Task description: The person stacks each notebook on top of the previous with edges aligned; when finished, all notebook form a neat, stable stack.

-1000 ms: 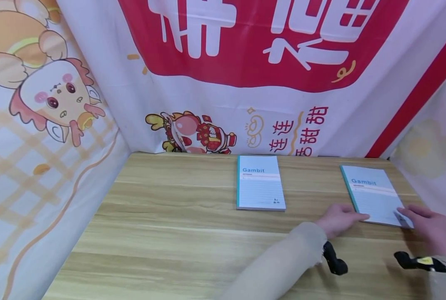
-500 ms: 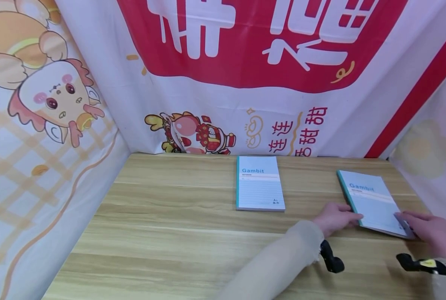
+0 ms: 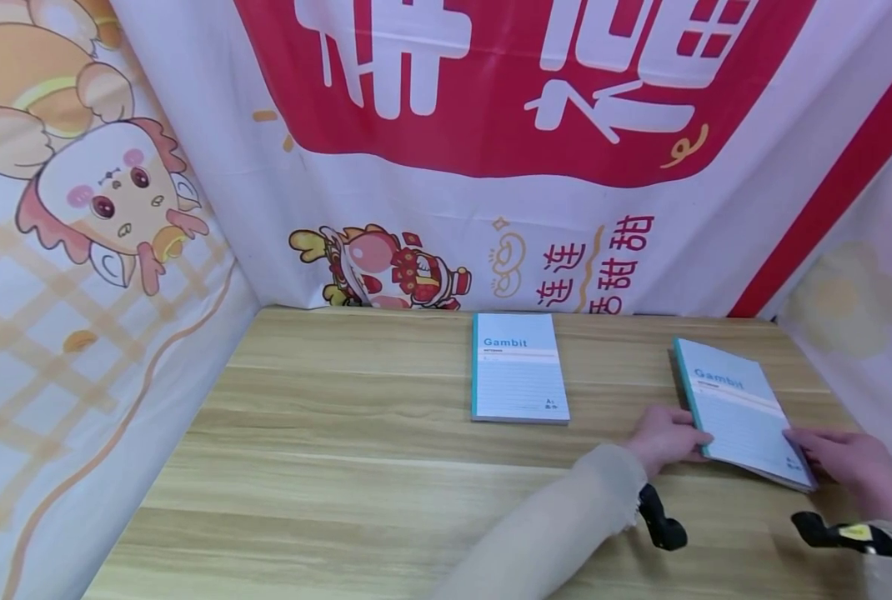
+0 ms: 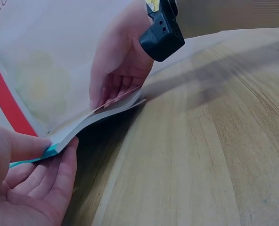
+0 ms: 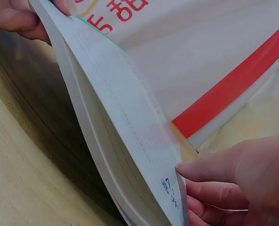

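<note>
Both hands hold a pale blue notebook (image 3: 742, 417) marked "Gambit", lifted and tilted above the right side of the table. My left hand (image 3: 663, 435) pinches the teal spine near its lower corner, thumb on top and fingers beneath, as the left wrist view shows. Opposite, my right hand (image 3: 851, 462) grips the free edge near the lower corner. In the right wrist view the cover (image 5: 130, 113) bows up and a gap shows lined pages inside. A second, matching notebook (image 3: 519, 367) lies flat on the table to the left, apart from both hands.
The wooden table (image 3: 326, 467) runs back to a hanging white cloth (image 3: 446, 196) with a red panel. A patterned cloth (image 3: 78, 350) borders the left side, and another pale cloth (image 3: 851, 292) stands close on the right. Black camera mounts sit on both wrists.
The held notebook has risen off the table, tilted, and come slightly left and toward me. Both hands have moved with it. The other notebook has stayed in place.
</note>
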The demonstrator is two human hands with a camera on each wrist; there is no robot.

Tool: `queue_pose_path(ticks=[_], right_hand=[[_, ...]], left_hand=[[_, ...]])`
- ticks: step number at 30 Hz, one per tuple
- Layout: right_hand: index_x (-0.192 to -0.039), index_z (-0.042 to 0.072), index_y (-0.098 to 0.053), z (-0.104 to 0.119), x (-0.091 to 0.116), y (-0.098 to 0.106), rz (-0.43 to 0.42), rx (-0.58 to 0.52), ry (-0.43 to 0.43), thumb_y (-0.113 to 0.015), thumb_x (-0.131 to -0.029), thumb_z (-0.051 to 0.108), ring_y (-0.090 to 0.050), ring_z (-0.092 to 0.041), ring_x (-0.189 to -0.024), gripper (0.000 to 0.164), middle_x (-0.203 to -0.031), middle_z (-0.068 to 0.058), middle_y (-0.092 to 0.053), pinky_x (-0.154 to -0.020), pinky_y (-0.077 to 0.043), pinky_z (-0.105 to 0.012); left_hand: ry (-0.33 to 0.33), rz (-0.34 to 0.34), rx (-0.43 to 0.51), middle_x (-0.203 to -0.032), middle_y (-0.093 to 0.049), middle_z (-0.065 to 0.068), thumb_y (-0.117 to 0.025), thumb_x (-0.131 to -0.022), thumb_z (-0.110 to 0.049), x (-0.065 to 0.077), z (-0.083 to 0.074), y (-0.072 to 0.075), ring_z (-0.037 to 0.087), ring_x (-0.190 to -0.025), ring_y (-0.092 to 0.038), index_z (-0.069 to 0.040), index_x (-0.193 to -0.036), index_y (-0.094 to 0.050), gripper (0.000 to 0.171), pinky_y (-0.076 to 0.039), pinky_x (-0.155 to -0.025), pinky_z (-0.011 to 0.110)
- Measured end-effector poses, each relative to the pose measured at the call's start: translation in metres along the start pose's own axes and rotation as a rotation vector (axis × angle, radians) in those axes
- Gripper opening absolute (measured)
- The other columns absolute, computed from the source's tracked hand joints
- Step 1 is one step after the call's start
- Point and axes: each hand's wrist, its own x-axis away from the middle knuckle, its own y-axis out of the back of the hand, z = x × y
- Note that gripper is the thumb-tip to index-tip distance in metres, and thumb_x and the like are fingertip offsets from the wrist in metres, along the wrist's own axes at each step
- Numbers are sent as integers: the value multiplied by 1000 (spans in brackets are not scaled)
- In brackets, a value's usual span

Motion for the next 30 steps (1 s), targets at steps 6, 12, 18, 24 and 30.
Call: queue_pose_path(ticks=[6, 12, 18, 24, 30], right_hand=[[-141, -16, -45, 9, 10, 1, -58, 7, 59, -58, -103, 43, -55, -40, -103, 71, -127, -38, -53, -69, -49, -38], [-143, -16, -43, 26, 30, 2, -69, -7, 111, -57, -105, 39, -52, -41, -105, 68, -134, -40, -47, -70, -48, -37], [-146, -15, -40, 37, 42, -1, -66, -1, 174, -54, -105, 45, -49, -46, -109, 74, -141, -41, -40, -75, -47, -39], [-148, -11, -39, 45, 46, -8, -83, -9, 200, -53, -105, 46, -48, -46, -113, 73, -145, -38, -39, -76, -46, -40], [-150, -7, -40, 56, 47, -16, -77, -13, 205, -54, -104, 48, -47, -47, -115, 74, -147, -37, -39, -79, -46, -45]], left_hand=[[-40, 16, 33, -83, -70, 1, -72, -90, 1, 1, -1, 5, 15, -76, -69, -4, -109, -75, 20, -60, -74, 30], [-87, 24, 38, -85, -71, 2, -71, -90, 2, 0, -1, 12, 14, -77, -69, -4, -110, -75, 21, -60, -74, 30], [-99, 60, 11, -88, -71, -1, -70, -92, -2, -2, -3, 26, 12, -79, -69, -7, -113, -74, 21, -60, -75, 30], [-125, 83, 0, -89, -70, -2, -69, -94, -3, 1, -3, 42, 12, -80, -68, -6, -117, -73, 24, -60, -75, 29], [-137, 63, -25, -90, -70, -2, -71, -93, -5, 5, -5, 58, 12, -79, -68, -6, -120, -72, 27, -59, -76, 29]])
